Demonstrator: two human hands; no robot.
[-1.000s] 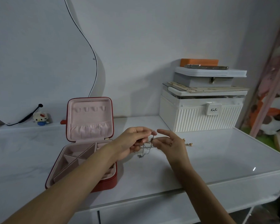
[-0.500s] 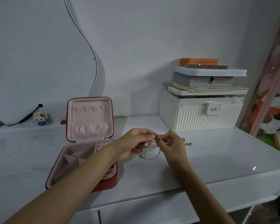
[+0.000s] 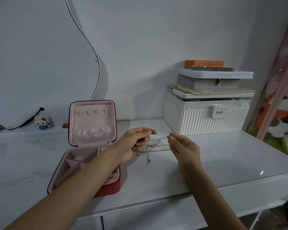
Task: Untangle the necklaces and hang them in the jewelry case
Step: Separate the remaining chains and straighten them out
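Necklaces, tangled, stretch between left hand and right hand, both pinching chains, right of the jewelry case.

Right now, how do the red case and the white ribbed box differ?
The red case stands open, lid upright, showing a pink lining; the white box is shut with a front latch. The case carries nothing on top; the box has a grey box stacked on it. The case is low and flat, the box taller. Both sit on the white table.
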